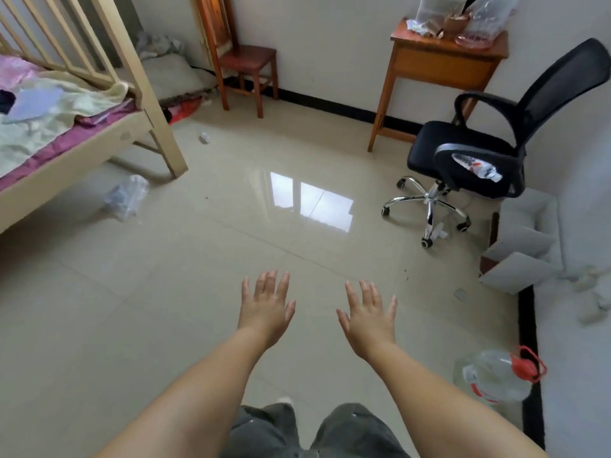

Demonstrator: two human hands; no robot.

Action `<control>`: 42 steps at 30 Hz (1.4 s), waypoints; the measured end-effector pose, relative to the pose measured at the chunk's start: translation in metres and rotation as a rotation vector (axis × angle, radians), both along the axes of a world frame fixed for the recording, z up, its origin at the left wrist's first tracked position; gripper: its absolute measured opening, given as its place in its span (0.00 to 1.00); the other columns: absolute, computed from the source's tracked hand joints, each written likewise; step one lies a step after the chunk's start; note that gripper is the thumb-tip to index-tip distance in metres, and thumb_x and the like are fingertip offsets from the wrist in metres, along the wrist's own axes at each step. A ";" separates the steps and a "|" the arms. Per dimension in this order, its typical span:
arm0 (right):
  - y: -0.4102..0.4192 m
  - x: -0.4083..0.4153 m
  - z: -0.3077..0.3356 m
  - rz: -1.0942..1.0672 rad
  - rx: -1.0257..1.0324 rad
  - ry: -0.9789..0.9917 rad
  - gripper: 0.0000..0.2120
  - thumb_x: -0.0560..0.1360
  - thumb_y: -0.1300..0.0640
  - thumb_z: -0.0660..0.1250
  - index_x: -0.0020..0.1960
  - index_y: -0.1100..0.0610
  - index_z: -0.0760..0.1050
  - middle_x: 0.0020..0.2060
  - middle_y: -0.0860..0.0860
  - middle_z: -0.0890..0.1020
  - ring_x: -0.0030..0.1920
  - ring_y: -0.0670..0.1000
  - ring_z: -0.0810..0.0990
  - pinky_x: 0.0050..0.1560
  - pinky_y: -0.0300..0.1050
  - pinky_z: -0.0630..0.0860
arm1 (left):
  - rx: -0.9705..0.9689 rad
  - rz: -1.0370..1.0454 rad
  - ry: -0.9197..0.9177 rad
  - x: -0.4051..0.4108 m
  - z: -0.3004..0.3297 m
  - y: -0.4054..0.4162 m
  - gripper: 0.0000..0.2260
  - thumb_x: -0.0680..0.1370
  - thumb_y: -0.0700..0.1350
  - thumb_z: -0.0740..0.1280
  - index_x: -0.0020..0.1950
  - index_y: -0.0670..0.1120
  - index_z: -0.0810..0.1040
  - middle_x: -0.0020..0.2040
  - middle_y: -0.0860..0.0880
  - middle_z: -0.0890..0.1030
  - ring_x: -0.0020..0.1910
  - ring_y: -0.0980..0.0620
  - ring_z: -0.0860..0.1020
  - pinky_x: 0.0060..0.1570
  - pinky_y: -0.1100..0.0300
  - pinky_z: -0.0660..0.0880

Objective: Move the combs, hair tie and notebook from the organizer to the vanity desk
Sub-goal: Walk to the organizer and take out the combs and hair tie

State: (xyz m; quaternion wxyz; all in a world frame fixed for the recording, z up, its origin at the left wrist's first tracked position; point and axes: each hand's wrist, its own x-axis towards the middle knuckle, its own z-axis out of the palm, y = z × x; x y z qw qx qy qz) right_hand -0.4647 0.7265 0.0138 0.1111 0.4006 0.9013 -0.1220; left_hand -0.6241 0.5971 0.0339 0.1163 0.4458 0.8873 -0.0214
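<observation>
My left hand [266,305] and my right hand [368,314] are stretched out in front of me over the glossy tiled floor, palms down, fingers spread, holding nothing. A small wooden desk [439,62] stands against the far wall at the upper right, with clear plastic bags and small items piled on its top. No comb, hair tie or notebook can be made out in this view. A white box-like piece with compartments [525,242] lies on the floor at the right wall; I cannot tell whether it is the organizer.
A black office chair [479,153] with a water bottle on its seat stands in front of the desk. A wooden chair [246,59] is at the far wall, a bed [66,127] at the left. A large water jug [496,378] and plastic litter lie on the floor.
</observation>
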 end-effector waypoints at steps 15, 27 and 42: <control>0.397 -0.237 0.011 -0.130 0.101 0.023 0.28 0.79 0.42 0.46 0.76 0.47 0.43 0.77 0.51 0.48 0.77 0.53 0.44 0.71 0.68 0.42 | 0.027 -0.175 0.039 -0.251 0.004 0.411 0.27 0.79 0.56 0.44 0.75 0.50 0.39 0.78 0.46 0.47 0.76 0.47 0.46 0.72 0.41 0.42; 0.728 -0.392 0.018 -0.242 0.171 0.044 0.28 0.79 0.43 0.45 0.75 0.47 0.42 0.77 0.52 0.48 0.77 0.54 0.44 0.72 0.67 0.42 | 0.106 -0.277 0.019 -0.424 0.004 0.755 0.26 0.80 0.56 0.45 0.75 0.50 0.41 0.78 0.46 0.48 0.76 0.48 0.45 0.73 0.42 0.41; 1.140 -0.513 0.058 -0.519 0.222 0.113 0.27 0.79 0.43 0.48 0.76 0.48 0.46 0.77 0.53 0.53 0.77 0.55 0.49 0.74 0.61 0.51 | 0.188 -0.480 -0.026 -0.549 0.028 1.213 0.26 0.79 0.57 0.49 0.75 0.51 0.47 0.77 0.46 0.53 0.76 0.47 0.49 0.74 0.41 0.45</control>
